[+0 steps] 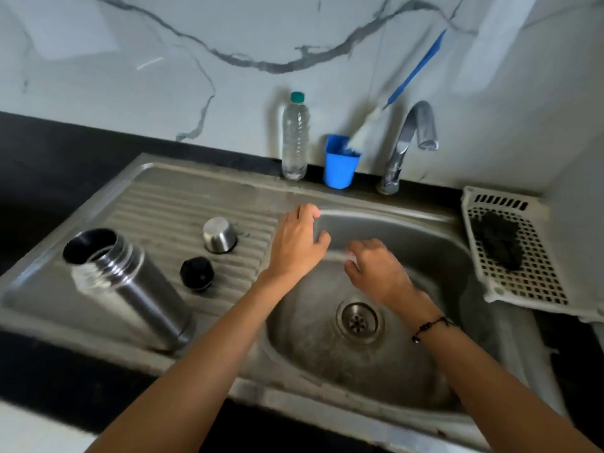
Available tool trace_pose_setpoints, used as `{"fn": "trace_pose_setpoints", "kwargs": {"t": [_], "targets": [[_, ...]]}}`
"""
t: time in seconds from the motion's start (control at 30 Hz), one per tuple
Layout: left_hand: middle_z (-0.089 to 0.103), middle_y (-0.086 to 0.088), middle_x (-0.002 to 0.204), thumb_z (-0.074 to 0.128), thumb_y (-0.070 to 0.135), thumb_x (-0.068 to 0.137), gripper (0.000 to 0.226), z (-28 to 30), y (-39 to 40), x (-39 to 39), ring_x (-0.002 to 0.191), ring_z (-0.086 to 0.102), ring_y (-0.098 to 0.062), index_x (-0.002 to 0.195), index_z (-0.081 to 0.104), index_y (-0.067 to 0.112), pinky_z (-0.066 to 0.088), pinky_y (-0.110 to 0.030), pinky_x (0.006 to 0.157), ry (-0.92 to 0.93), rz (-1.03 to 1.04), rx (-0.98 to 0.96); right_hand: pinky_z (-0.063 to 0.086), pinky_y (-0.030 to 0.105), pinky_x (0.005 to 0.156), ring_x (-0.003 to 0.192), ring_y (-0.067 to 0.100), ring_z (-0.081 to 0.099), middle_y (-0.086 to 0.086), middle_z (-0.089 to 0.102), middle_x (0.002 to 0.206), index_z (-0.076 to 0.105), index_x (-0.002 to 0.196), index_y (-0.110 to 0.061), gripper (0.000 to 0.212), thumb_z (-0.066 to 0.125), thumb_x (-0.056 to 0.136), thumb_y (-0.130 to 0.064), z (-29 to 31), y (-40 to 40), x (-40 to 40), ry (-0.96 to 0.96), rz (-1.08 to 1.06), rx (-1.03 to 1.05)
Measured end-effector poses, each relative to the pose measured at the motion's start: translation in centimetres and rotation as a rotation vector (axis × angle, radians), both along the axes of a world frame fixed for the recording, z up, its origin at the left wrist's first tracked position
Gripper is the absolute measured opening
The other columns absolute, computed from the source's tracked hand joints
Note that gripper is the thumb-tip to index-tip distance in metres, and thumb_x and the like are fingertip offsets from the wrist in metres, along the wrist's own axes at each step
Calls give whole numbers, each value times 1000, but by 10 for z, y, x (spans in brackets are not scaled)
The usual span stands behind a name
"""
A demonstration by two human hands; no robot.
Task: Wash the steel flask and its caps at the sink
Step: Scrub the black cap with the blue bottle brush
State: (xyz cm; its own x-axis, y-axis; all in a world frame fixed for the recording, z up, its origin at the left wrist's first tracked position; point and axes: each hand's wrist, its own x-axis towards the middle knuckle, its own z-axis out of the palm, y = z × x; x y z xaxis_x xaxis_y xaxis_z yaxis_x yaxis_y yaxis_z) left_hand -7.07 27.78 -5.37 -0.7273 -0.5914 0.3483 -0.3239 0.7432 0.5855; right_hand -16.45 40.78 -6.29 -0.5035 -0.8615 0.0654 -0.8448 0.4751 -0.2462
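Observation:
The steel flask [130, 286] stands uncapped on the ribbed drainboard [157, 204] at the left. Its steel cup cap [219, 235] sits upside down farther back, and the black stopper cap [197, 274] lies between them. My left hand [299, 243] hovers at the left rim of the sink basin [408, 230], fingers relaxed and holding nothing. My right hand [376, 271] hangs over the basin with loosely bent fingers, also holding nothing.
The tap [411, 142] stands behind the basin, spout over it. A blue cup [340, 165] with a bottle brush [405, 80] and a clear plastic bottle [295, 135] stand at the back wall. A white perforated tray [529, 282] with a black scrubber [498, 240] sits right of the basin. The drain [359, 322] is below my right hand.

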Motion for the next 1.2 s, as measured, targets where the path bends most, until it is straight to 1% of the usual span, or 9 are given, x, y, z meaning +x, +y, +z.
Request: {"fn": "trace_pose_setpoints", "kwargs": {"t": [0.1, 0.23, 0.33, 0.53, 0.67, 0.8, 0.97, 1.1, 1.2], "targets": [[59, -17, 106, 63, 9, 80, 28, 23, -23, -41, 99, 55, -33, 106, 57, 1, 45, -42, 84, 14, -25, 17, 41, 36, 88, 112, 31, 48, 17, 57, 117, 51, 119, -3, 31, 45, 92, -17, 48, -30, -27, 148, 3, 101], [57, -18, 112, 61, 10, 82, 31, 58, -52, -96, 101, 55, -34, 111, 56, 1, 45, -42, 88, 15, -20, 28, 42, 36, 83, 109, 33, 51, 17, 58, 114, 55, 114, -2, 27, 45, 91, -14, 102, -72, -66, 359, -39, 211], [55, -16, 112, 58, 15, 86, 30, 78, -69, -126, 100, 55, -31, 113, 54, 4, 45, -39, 84, -1, -21, 35, 40, 35, 82, 111, 32, 48, 16, 59, 112, 56, 109, -3, 23, 45, 91, -9, 127, -99, -96, 468, -26, 260], [57, -17, 109, 55, 17, 88, 28, 71, -93, -149, 100, 55, -32, 111, 52, 2, 45, -40, 81, -92, -12, 130, 36, 42, 100, 120, 31, 43, 14, 53, 124, 52, 121, -7, 30, 48, 92, -13, 143, -148, -141, 726, 48, 431], [58, -16, 113, 55, 19, 90, 34, 46, -99, -150, 103, 56, -31, 119, 49, 2, 42, -34, 79, -154, 16, 173, 35, 45, 98, 120, 30, 44, 10, 51, 127, 50, 125, -11, 32, 46, 94, -11, 147, -172, -153, 761, 47, 650], [61, -18, 110, 57, 24, 92, 39, 27, -102, -154, 100, 60, -33, 121, 45, 1, 46, -39, 80, -140, 45, 183, 41, 50, 92, 117, 37, 49, 12, 49, 131, 50, 127, -8, 34, 47, 93, -7, 148, -184, -162, 641, -29, 847], [62, -21, 112, 58, 26, 92, 46, 14, -97, -163, 103, 59, -38, 126, 39, 2, 44, -42, 82, -108, 74, 229, 43, 45, 78, 110, 37, 54, 11, 55, 121, 55, 117, -6, 26, 46, 92, -4, 142, -183, -170, 687, 31, 876], [62, -20, 111, 60, 26, 91, 44, 11, -93, -167, 103, 59, -37, 123, 41, 2, 45, -43, 82, -56, 85, 251, 51, 40, 80, 94, 35, 61, 9, 59, 96, 60, 106, -7, 26, 43, 86, 0, 155, -187, -179, 762, 106, 809], [60, -20, 114, 60, 22, 91, 41, 10, -90, -167, 104, 58, -36, 122, 43, 1, 43, -43, 82, -31, 78, 237, 52, 38, 74, 86, 35, 63, 8, 61, 94, 60, 101, -10, 24, 42, 86, -3, 159, -186, -176, 799, 99, 792]]}}
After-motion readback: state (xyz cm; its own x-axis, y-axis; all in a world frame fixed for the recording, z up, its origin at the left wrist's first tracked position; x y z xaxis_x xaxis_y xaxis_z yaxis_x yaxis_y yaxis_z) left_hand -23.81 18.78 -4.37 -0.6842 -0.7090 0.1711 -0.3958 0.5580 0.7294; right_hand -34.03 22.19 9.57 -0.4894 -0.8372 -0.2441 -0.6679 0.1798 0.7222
